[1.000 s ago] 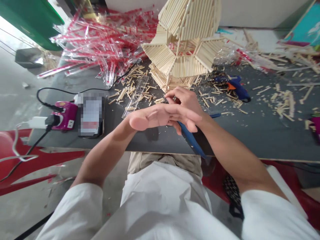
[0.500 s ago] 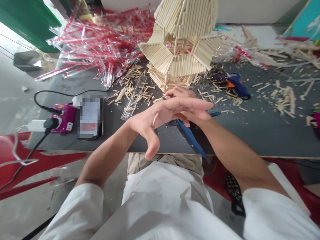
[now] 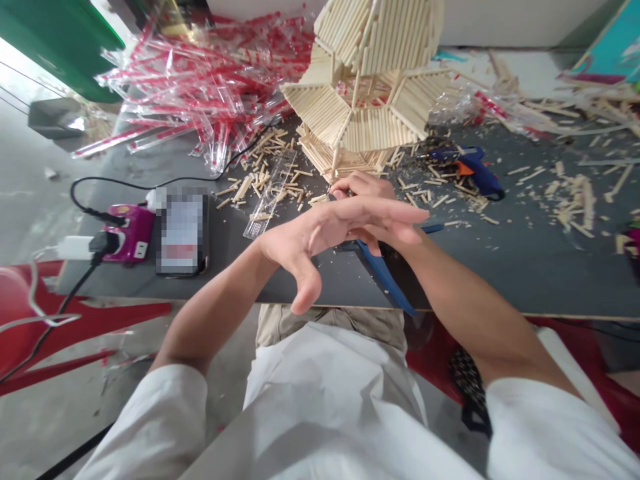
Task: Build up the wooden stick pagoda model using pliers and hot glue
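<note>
Over the near middle of the dark table (image 3: pixel 530 270), the left hand (image 3: pixel 345 223) is spread open, palm turned toward the person, its thumb pointing down and nearer than the fingers. Beyond it and partly covered by it, the right hand (image 3: pixel 367 186) has its fingers curled in, just beside the near edge of a pagoda-like structure (image 3: pixel 383 128) of pale sticks; whether they grip anything or touch the structure, I cannot tell. Below the hands, a blue-handled tool (image 3: pixel 386 279) lies with one end past the table's near edge.

The structure stands at the far middle, its slatted roofs stacked in tiers. Short cut sticks (image 3: pixel 255 179) are strewn left of its base, with a clear ruler (image 3: pixel 273 197) lying among them. To the right is a blue glue gun (image 3: pixel 480 173) with an orange trigger, and farther right another scatter of stick scraps (image 3: pixel 580 203).

On the left, a phone (image 3: pixel 183 230) lies beside a purple power adapter (image 3: pixel 134 233) with plugs in it. Far left, red-and-clear wrappers (image 3: pixel 215 80) form a heap.
</note>
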A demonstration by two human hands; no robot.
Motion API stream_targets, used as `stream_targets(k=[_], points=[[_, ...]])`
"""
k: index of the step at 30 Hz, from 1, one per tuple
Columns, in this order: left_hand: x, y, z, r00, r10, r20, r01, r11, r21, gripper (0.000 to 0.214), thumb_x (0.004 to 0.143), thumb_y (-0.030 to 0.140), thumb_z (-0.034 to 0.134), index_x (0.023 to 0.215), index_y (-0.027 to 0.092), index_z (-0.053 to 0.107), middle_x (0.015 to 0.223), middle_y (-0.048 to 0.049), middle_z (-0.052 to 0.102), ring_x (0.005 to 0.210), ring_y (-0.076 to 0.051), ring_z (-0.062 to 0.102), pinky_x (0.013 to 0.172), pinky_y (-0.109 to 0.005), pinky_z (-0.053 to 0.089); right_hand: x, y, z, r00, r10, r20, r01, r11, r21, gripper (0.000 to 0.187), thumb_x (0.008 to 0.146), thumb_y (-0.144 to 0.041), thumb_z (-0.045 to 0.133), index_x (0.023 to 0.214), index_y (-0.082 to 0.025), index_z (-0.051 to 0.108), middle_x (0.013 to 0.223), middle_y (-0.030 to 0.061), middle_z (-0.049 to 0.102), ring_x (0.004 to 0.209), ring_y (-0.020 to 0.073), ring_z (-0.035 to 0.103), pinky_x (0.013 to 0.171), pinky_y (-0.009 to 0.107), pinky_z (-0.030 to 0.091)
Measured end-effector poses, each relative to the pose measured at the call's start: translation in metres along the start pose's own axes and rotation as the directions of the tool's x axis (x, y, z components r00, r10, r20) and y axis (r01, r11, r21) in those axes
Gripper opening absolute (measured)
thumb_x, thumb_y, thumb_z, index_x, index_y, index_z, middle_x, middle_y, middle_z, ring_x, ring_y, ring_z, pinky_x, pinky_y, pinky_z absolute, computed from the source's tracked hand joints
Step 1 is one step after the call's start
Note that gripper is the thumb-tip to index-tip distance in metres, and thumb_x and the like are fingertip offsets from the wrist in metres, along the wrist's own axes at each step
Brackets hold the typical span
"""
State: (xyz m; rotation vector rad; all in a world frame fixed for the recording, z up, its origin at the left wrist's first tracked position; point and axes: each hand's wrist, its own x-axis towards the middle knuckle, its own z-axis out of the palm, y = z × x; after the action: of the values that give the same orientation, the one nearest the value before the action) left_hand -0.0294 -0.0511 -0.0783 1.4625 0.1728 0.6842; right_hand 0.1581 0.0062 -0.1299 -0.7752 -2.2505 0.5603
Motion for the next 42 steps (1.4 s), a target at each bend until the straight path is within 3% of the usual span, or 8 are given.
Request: stream_targets(k=[7,13,19,24,29,34,38,42], points=[[-0.001,-0.001,-0.002,1.0,0.013,0.017,-0.013,1.0,0.013,0.116,0.048,0.091,0.083,0.146,0.032,0.06,0.145,-0.0062,0.066,0.151,-0.044,0.044,0.11,-0.045,0.058,-0.002,0.008,0.004,0.999,-0.034,-0.019,0.033,0.999,-0.029,0.016,0.102,-0.023,0.053,0.104,-0.019,0.068,0.098,0.0048,0.068,0.093,0.0187,0.062,0.085,0.033,0.047],[0.0,0.003,-0.001,0.999,-0.03,0.018,0.029,0.999,0.044,0.112,0.051,0.093,0.08,0.144,0.033,0.061,0.151,-0.0045,0.062,0.154,-0.045,0.04,0.111,-0.045,0.057,-0.003,0.007,0.005,0.999,0.031,-0.012,-0.032,0.998,-0.048,0.014,0.103,-0.024,0.053,0.106,-0.022,0.067,0.101,0.0042,0.068,0.095,0.0189,0.063,0.087,0.035,0.048],[-0.001,0.001,-0.003,0.998,-0.039,0.039,0.038,0.999,0.035,0.116,0.047,0.091,0.084,0.146,0.034,0.059,0.148,-0.0048,0.064,0.152,-0.044,0.042,0.113,-0.045,0.055,-0.001,-0.003,-0.003,0.988,0.14,0.059,-0.138,0.99,-0.041,0.014,0.105,-0.03,0.052,0.105,-0.031,0.066,0.106,0.0035,0.069,0.1,0.0225,0.063,0.091,0.04,0.051],[-0.001,-0.002,-0.006,0.998,-0.057,0.017,0.057,0.998,0.024,0.12,0.044,0.089,0.086,0.146,0.031,0.06,0.152,-0.0083,0.06,0.147,-0.042,0.049,0.111,-0.043,0.056,0.001,-0.008,-0.01,0.977,0.165,0.136,-0.16,0.986,-0.052,0.01,0.1,-0.031,0.056,0.103,-0.032,0.066,0.105,0.0035,0.069,0.099,0.0247,0.063,0.091,0.041,0.052],[0.0,-0.006,-0.009,0.995,0.061,0.079,-0.061,0.998,-0.006,0.118,0.047,0.074,0.097,0.149,0.031,0.058,0.145,-0.0093,0.065,0.138,-0.037,0.059,0.108,-0.04,0.056,0.003,-0.014,-0.012,0.978,0.169,0.125,-0.163,0.985,-0.057,0.008,0.096,-0.027,0.058,0.097,-0.032,0.064,0.1,0.0029,0.068,0.095,0.0248,0.064,0.088,0.04,0.052],[0.001,-0.005,-0.006,0.996,0.073,0.056,-0.072,0.997,-0.012,0.103,0.058,0.06,0.099,0.147,0.026,0.06,0.141,-0.013,0.067,0.135,-0.036,0.061,0.106,-0.04,0.057,0.003,-0.016,-0.013,0.974,0.19,0.127,-0.184,0.981,-0.053,0.006,0.098,-0.029,0.058,0.094,-0.031,0.063,0.099,0.0017,0.068,0.093,0.0232,0.064,0.087,0.039,0.052],[0.0,-0.001,-0.004,0.999,0.041,0.025,-0.041,0.999,-0.013,0.065,0.081,0.04,0.087,0.14,0.024,0.065,0.137,-0.0148,0.068,0.131,-0.034,0.065,0.103,-0.041,0.058,0.002,-0.013,-0.011,0.984,0.153,0.09,-0.151,0.988,-0.032,0.01,0.099,-0.036,0.061,0.093,-0.028,0.063,0.095,0.0021,0.067,0.089,0.022,0.063,0.084,0.038,0.051],[-0.002,-0.002,-0.003,0.997,-0.062,-0.041,0.063,0.998,0.027,0.054,0.086,0.049,0.08,0.132,0.025,0.07,0.131,-0.0154,0.071,0.134,-0.035,0.063,0.101,-0.041,0.06,0.0,-0.011,-0.009,0.99,0.127,0.062,-0.128,0.992,-0.001,0.015,0.102,-0.039,0.059,0.093,-0.027,0.063,0.093,0.0015,0.066,0.086,0.0206,0.063,0.081,0.037,0.049]])
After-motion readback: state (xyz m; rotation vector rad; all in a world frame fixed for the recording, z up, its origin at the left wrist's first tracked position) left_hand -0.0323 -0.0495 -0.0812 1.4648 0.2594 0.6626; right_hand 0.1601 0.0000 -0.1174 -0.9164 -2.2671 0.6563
